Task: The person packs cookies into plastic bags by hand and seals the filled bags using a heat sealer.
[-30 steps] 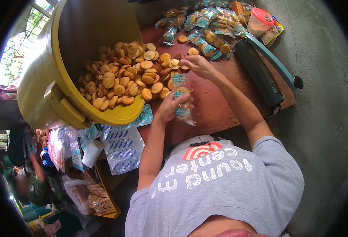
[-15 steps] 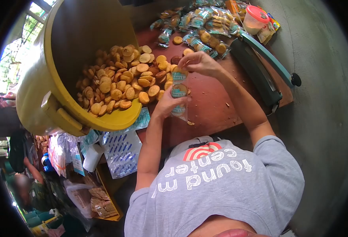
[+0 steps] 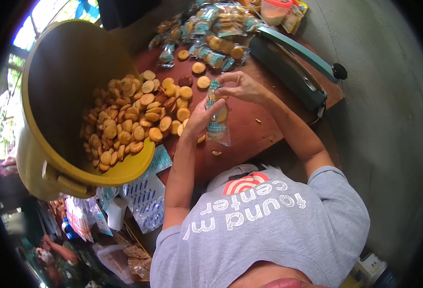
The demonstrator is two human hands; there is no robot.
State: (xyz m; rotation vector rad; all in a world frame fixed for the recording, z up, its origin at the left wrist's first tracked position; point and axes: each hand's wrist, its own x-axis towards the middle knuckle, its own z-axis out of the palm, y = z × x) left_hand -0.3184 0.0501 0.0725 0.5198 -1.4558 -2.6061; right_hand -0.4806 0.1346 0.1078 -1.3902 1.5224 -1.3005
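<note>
A clear plastic packet of round cookies [image 3: 216, 126], printed in teal, stands between my two hands over the red tabletop [image 3: 264, 137]. My left hand [image 3: 202, 116] is closed around its middle from the left, thumb across the front. At the upper end, my right hand [image 3: 242, 88] pinches the packet's edge between thumb and fingers. Left of my hands, loose cookies [image 3: 120, 125] spill out of a tipped yellow tub [image 3: 53, 158]. A few single cookies [image 3: 198, 67] lie just beyond my hands, one darker than the others.
Filled cookie packets [image 3: 218, 26] are heaped at the back. A heat sealer [image 3: 293, 72] with a teal arm lies at the right, beside a red-lidded container [image 3: 275, 10]. Printed plastic bags [image 3: 144, 201] lie at lower left. Another person's arm [image 3: 60, 249] shows beyond them.
The view has shifted, moving the tub and sealer leftward in the picture. My right hand now grips the packet's top edge, and the packet has turned slightly in my hands.
</note>
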